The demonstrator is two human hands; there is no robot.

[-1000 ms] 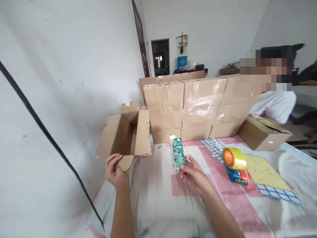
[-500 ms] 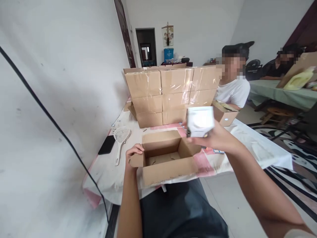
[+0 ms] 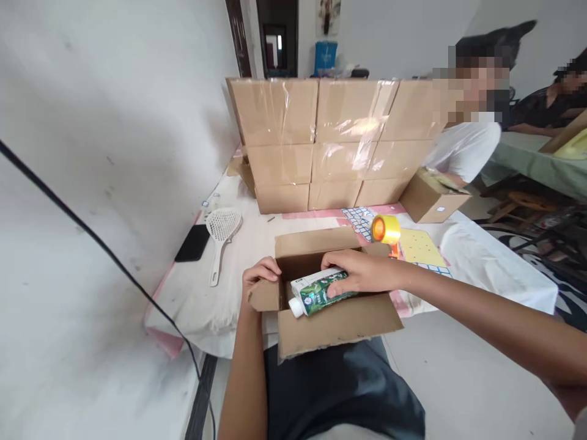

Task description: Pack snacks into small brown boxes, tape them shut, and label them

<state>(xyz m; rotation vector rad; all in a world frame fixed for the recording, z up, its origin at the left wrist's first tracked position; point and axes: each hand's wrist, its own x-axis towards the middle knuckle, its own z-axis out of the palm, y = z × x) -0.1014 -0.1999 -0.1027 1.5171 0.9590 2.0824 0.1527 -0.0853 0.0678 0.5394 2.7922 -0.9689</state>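
Observation:
An open cardboard box [image 3: 339, 330] stands at the table's front edge with its flaps spread outward. My left hand [image 3: 262, 273] grips the box at its left end, fingers hooked over the rim by the side flap. My right hand [image 3: 360, 273] is wrapped round a green and white carton [image 3: 321, 290] with a white screw cap. The carton lies on its side in the mouth of the box, its cap pointing left toward me. Behind my right wrist, an orange tape dispenser [image 3: 385, 230] with yellow tape stands on the table.
Taped cardboard boxes [image 3: 343, 143] form a wall at the back. A white slotted skimmer [image 3: 222, 229] and a black phone-like slab [image 3: 192, 243] lie left. A smaller box [image 3: 433, 198] stands back right, near a person in a white shirt [image 3: 472, 146]. A black cable [image 3: 114, 256] hangs left.
My right hand has lowered the carton from the air into the box's opening and turned it on its side. My left hand stays on the box. The view has tilted down.

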